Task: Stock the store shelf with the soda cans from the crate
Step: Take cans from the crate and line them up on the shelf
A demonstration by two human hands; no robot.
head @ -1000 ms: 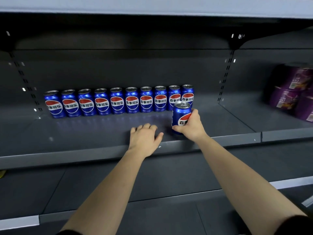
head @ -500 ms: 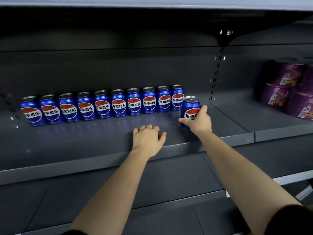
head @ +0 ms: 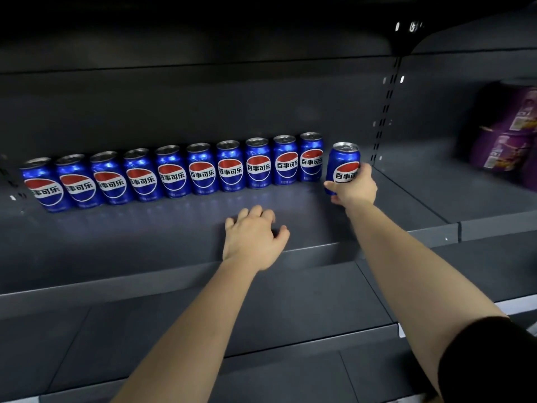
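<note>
A row of several blue soda cans [head: 171, 173] with red, white and blue logos stands along the back of the dark grey shelf [head: 145, 237]. My right hand [head: 353, 189] grips one more blue can [head: 344, 162] upright at the right end of the row, a small gap from the last can. My left hand [head: 254, 237] rests flat on the shelf near its front edge, fingers apart, holding nothing. The crate is out of view.
Purple packages [head: 505, 132] are stacked on the neighbouring shelf section at the right, past a slotted upright [head: 383, 112]. Another grey shelf [head: 261, 315] lies below, and the underside of a higher shelf hangs overhead.
My right hand has slid the held can back and to the right, from in front of the row to its right end. The left hand has stayed on the shelf.
</note>
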